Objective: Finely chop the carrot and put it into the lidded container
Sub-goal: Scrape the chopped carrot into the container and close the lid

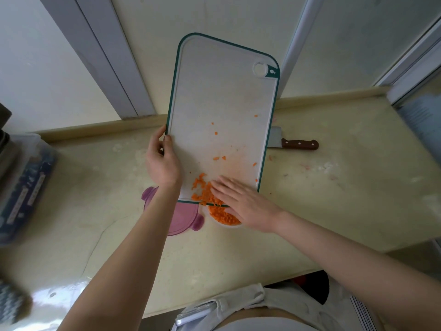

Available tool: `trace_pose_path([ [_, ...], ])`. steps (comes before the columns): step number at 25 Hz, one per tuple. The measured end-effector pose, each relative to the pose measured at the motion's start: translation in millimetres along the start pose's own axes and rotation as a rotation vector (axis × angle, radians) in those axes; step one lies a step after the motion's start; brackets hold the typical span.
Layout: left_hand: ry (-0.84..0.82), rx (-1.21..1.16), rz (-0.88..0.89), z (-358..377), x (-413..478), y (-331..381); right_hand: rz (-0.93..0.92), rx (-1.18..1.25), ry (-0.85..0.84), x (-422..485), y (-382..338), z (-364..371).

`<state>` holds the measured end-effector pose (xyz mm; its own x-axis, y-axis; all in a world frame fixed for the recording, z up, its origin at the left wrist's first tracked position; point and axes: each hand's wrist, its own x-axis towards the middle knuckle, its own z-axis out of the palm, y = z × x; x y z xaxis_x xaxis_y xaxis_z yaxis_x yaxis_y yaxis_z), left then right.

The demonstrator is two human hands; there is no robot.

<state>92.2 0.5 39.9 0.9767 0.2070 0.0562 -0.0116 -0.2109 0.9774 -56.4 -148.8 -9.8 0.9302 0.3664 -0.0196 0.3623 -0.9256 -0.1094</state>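
While left hand (162,163) fingers (156,139) curl round the tilted green-rimmed white plastic board (222,96), our flat, straight-fingered right hand (241,201) sweeps chopped orange carrot (202,189); we'd keep the lip over the round container (230,225).

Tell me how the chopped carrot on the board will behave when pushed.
The chopped carrot is a loose pile of tiny bits, so it will likely scatter, not slide as one. Stray bits clinging higher up the cutting board suggest it is damp and may stick. A bit lies on the counter; more may miss the container.
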Motion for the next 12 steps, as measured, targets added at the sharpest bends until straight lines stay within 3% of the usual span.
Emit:
trace_pose_path([
  [4,0.025,-0.036,0.007,4,0,-2,-0.053,0.077,-0.011,-33,-5,6],
  [9,0.046,-0.066,0.025,11,-3,5,0.148,0.072,0.151,10,19,-33],
  [12,0.035,-0.087,0.038,17,-4,9,0.149,0.033,0.174,19,20,-31],
])
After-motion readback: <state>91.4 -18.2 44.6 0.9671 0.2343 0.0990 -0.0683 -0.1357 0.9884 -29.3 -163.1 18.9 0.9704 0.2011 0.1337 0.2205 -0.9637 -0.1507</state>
